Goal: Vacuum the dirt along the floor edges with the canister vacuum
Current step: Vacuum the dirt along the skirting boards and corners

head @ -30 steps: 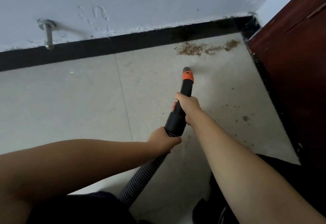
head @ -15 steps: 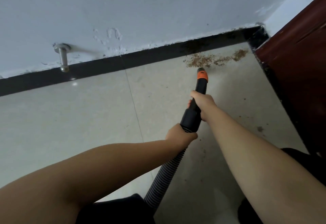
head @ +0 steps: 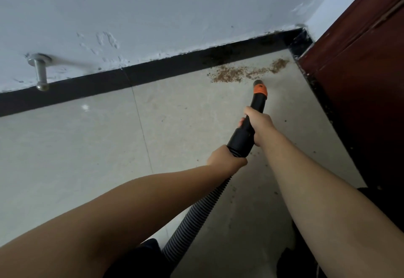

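Note:
A black vacuum wand [head: 244,131] with an orange collar [head: 260,90] points toward the far right corner, its nozzle tip just short of a brown dirt patch [head: 231,74] along the black baseboard [head: 153,74]. My right hand [head: 260,122] grips the wand's upper part. My left hand [head: 226,160] grips the wand's base where the grey ribbed hose [head: 201,214] joins it. The hose runs down toward me between my arms. Small dirt specks [head: 231,190] dot the tile near the hose.
A dark red wooden door [head: 358,80] closes off the right side. A metal door stopper [head: 40,72] sticks out of the white wall [head: 153,10] at left. Pale floor tiles [head: 76,146] spread to the left of the hose.
The nozzle has moved forward and right toward the corner, from mid-tile to the edge of the dirt patch. Both hands kept their grip and travelled with it.

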Tool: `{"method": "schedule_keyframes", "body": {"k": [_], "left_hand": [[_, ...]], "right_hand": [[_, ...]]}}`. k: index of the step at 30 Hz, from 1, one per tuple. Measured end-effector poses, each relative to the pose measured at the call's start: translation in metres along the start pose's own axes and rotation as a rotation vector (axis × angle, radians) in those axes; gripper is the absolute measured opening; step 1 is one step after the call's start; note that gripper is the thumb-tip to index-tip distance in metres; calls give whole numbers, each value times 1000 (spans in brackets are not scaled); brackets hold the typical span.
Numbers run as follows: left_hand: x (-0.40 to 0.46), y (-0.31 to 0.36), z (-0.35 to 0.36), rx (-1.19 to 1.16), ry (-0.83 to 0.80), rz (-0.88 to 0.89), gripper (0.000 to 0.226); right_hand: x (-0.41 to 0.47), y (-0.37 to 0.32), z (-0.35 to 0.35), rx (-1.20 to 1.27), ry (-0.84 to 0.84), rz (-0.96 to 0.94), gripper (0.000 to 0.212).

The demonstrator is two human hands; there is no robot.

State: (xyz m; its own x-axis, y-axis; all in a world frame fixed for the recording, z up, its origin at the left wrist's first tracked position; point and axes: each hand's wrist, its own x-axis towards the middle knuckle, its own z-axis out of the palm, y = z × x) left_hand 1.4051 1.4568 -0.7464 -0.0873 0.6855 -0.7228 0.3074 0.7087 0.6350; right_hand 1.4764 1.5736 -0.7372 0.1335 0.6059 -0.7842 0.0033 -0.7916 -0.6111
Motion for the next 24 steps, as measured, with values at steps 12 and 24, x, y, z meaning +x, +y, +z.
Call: {"method": "schedule_keyframes", "body": {"k": [12, 24], "left_hand": [[8, 7, -6, -10, 15, 0, 26], [1, -5, -41, -14, 65, -32, 17]], "right_hand": [[7, -15, 11, -33, -91, 44, 10], [-5, -11, 51, -62, -162, 37, 9]]}}
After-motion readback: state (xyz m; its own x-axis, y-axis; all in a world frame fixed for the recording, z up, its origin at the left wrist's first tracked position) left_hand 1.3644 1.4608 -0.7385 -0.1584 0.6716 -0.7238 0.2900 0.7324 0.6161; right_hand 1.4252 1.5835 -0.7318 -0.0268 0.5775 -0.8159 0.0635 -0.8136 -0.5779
